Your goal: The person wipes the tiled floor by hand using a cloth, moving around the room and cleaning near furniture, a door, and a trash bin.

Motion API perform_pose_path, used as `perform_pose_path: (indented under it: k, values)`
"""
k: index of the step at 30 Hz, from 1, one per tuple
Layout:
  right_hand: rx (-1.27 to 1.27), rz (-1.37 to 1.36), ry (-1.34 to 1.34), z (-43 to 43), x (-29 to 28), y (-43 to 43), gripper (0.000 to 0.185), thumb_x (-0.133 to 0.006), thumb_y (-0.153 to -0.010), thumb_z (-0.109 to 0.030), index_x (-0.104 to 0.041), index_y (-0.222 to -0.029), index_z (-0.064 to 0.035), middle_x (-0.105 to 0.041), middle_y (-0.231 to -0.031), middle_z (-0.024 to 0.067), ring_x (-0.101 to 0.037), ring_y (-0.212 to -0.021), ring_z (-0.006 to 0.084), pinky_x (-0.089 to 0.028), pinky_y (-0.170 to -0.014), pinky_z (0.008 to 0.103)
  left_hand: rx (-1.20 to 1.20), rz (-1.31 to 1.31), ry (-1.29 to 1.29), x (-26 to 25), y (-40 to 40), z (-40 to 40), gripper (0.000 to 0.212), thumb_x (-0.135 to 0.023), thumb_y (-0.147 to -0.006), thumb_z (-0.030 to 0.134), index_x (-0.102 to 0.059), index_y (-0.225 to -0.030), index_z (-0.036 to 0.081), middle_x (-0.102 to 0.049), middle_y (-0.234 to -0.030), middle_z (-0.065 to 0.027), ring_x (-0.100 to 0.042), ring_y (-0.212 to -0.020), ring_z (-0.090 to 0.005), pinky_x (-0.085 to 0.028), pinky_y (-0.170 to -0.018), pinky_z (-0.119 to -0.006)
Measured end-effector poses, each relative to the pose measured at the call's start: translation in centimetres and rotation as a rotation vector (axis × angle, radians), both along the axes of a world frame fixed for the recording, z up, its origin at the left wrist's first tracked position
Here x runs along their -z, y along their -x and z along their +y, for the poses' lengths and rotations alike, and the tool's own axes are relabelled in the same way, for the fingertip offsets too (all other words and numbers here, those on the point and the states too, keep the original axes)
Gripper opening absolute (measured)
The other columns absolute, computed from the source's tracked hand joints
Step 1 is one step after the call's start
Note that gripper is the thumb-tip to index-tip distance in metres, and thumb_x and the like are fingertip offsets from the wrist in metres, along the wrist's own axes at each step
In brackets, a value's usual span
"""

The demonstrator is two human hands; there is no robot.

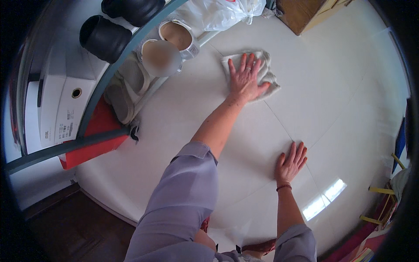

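Observation:
A pale folded cloth (266, 70) lies rumpled on the glossy tiled floor (327, 114). My left hand (244, 80) rests flat on top of it, palm down, fingers spread, with a ring on one finger. The cloth shows past the fingertips and beyond the thumb. Lower and to the right, my right hand (290, 163) is planted palm down on the bare tile near a joint line, its fingers a little apart and nothing in it. A dark red bead bracelet (283, 187) circles the right wrist.
At the left, a metal-framed rack (114, 65) holds black shoes (106, 39), grey shoes (119, 98), a white shoebox (70, 108) and a red box (98, 147). A white plastic bag (222, 14) and a brown box (299, 14) stand ahead. Yellow-legged furniture (381, 190) is at the right.

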State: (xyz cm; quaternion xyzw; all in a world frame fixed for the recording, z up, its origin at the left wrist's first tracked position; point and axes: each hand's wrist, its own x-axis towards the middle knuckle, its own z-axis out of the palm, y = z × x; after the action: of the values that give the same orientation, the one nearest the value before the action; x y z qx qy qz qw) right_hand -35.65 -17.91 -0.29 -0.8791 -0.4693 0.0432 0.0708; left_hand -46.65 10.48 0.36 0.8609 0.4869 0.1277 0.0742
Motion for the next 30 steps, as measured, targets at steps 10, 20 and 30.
perform_pose_path:
  k: [10,20,30]
  values:
    - [0.002,0.011,0.030,-0.1,0.1,-0.1,0.052,-0.044,-0.081,-0.030,-0.036,-0.130,-0.0153,-0.023,-0.142,0.0080,-0.016,-0.132,0.0280,-0.011,-0.106,0.0466,-0.313,0.039,0.003,0.2,2.6,6.6,0.075,-0.048,-0.073,0.061,-0.034,-0.132,0.019,-0.021,-0.143,-0.0069,-0.013,-0.133,-0.0256,-0.003,-0.102,-0.059]
    - [-0.005,0.000,-0.008,-0.1,-0.2,-0.1,0.052,-0.046,-0.081,-0.029,-0.037,-0.129,-0.0142,-0.024,-0.142,0.0082,-0.017,-0.132,0.0285,-0.010,-0.105,0.0480,-0.578,0.083,0.174,-0.2,15.0,3.4,0.075,-0.047,-0.075,0.058,-0.027,-0.135,0.018,-0.028,-0.139,-0.0122,-0.027,-0.127,-0.0316,-0.021,-0.095,-0.060]
    - [-0.006,-0.011,-0.030,0.0,-0.1,-0.2,0.049,-0.044,-0.084,-0.030,-0.036,-0.130,-0.0150,-0.023,-0.142,0.0066,-0.017,-0.132,0.0279,-0.011,-0.105,0.0475,-0.542,0.203,0.071,-0.1,25.2,-12.2,0.055,-0.046,-0.084,0.039,-0.036,-0.129,0.009,-0.019,-0.142,-0.0123,-0.015,-0.131,-0.0322,-0.009,-0.099,-0.060]
